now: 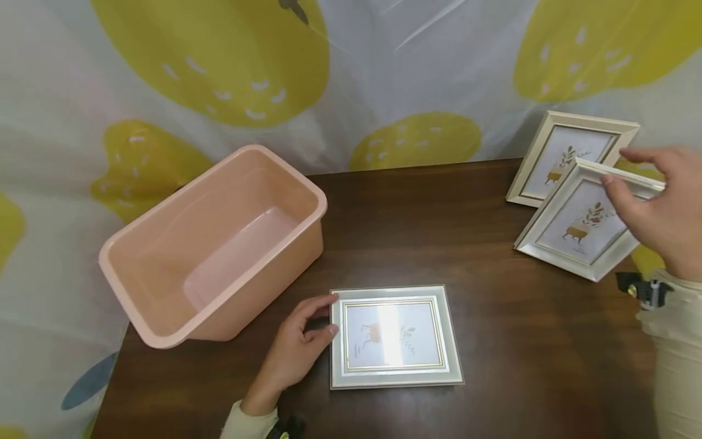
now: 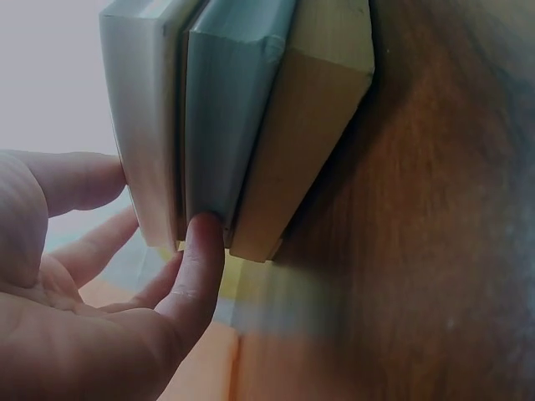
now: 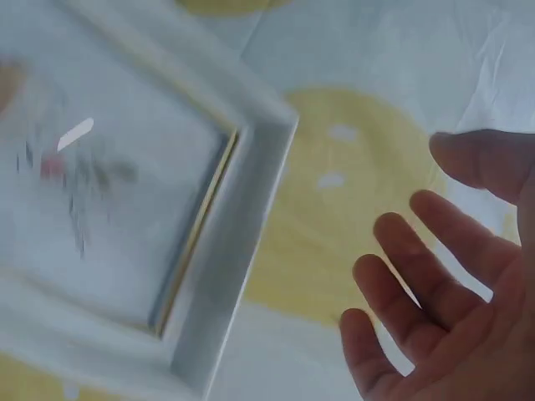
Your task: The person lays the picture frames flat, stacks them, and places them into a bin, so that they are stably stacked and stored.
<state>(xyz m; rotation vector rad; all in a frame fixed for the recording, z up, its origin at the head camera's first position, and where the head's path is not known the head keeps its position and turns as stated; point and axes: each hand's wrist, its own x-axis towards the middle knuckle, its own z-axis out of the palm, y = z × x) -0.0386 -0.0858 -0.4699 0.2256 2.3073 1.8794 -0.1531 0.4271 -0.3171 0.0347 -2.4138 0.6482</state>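
Note:
My left hand touches the left edge of a silver-white picture frame lying face up on the table. In the left wrist view, that frame tops a stack of picture frames, with a fingertip on the stack's side. My right hand, fingers spread, is at the upper right of another white picture frame that stands tilted. A gap shows between the right fingers and this frame in the right wrist view. Behind it, a cream picture frame, partly hidden, leans near the curtain.
A pink plastic tub stands at the left of the dark wooden table, and nothing shows inside it. A white curtain with yellow fruit prints hangs along the back.

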